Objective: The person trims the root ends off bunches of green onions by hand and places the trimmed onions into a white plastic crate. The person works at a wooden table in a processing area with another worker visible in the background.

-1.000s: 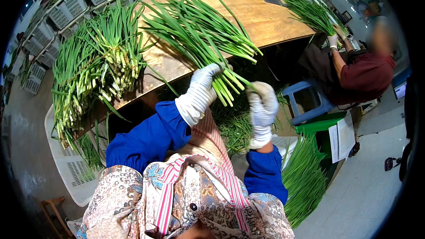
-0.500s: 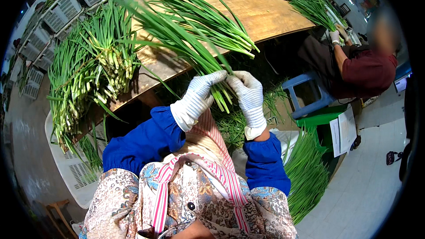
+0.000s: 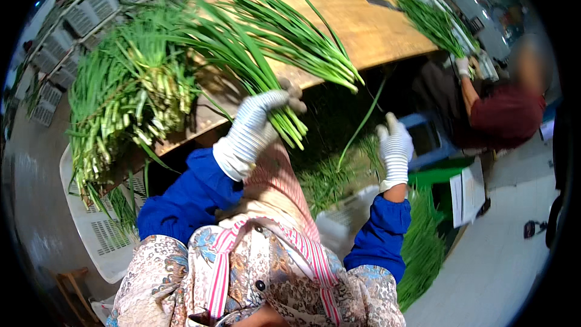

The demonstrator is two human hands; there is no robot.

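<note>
I see the L hand (image 3: 253,126) w/ its gloved fingers closed round a green bunch (image 3: 261,71); the pale ends point down past the near edge of the wooden table (image 3: 357,15), & the leaves reach over it. The R hand (image 3: 395,148), also gloved, is apart, w/ a small gap betw. thumb & forefinger, nothing visible in it. Just beside it, on its L, is one long leaf (image 3: 361,126); if in the air, I cannot tell. A 2nd bunch (image 3: 305,42) lies on the table, & a big pile (image 3: 130,94) at its L end. A co-worker (image 3: 507,115) in maroon sits on the far R.
</note>
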